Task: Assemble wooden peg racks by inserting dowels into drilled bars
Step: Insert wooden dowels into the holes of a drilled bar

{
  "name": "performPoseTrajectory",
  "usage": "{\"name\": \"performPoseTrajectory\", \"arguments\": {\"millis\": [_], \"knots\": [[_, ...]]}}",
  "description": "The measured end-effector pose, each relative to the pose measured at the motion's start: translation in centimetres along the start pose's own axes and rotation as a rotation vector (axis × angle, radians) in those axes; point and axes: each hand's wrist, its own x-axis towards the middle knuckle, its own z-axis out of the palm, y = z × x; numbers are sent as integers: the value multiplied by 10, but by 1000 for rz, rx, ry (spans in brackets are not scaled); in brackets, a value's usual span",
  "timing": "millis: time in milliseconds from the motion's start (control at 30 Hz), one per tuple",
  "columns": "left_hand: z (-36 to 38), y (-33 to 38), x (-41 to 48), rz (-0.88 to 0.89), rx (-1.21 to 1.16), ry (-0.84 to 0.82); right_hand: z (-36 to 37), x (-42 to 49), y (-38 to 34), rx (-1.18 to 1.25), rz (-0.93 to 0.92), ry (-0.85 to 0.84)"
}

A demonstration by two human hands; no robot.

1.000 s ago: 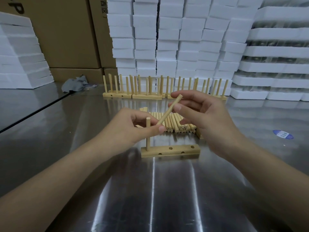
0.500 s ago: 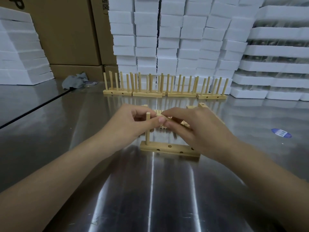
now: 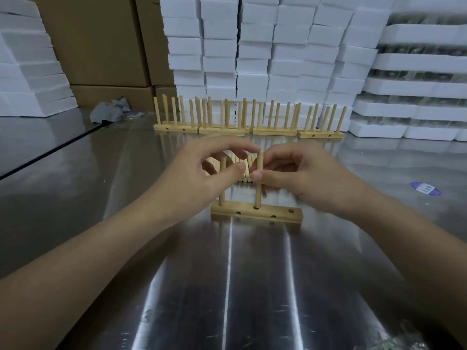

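1. Reflective steel tabletop (image 3: pixel 75 203) fills the near field. Stacked white foam blocks (image 3: pixel 252 59) and brown cardboard boxes (image 3: pixel 101 46) stand along its far side.
2. Task item: a pale wooden drilled bar (image 3: pixel 255 215) lies flat at the table's centre, running left to right, just near of both hands.
3. One round wooden dowel (image 3: pixel 222 195) stands upright in the hole at the bar's left end. The left hand (image 3: pixel 199 178) pinches its upper part between the thumb and curled fingers.
4. A second wooden dowel (image 3: pixel 258 193) stands upright, its foot in a hole near the bar's middle. The right hand (image 3: pixel 310 178) pinches it between thumb and forefinger, the other fingers curled.
5. Three holes in the bar show open, one between the two dowels and two to the right.
6. A pile of loose wooden dowels (image 3: pixel 246 179) lies just beyond the bar, partly hidden by the hands.
7. A row of finished wooden peg racks (image 3: pixel 274 131) stands farther back, before the foam.
8. A crumpled grey rag (image 3: pixel 111 112) lies far left. A blue-and-white sticker (image 3: pixel 425 188) lies on the table at right.
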Motion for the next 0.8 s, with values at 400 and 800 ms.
{"name": "performPoseTrajectory", "arguments": {"millis": [400,800], "knots": [[0,-1,-3,63,22,-75,-4,0,4,-23,-61,-41],[-2,0,-3,33,-12,-109,-5,0,5,-66,-80,-77]]}}
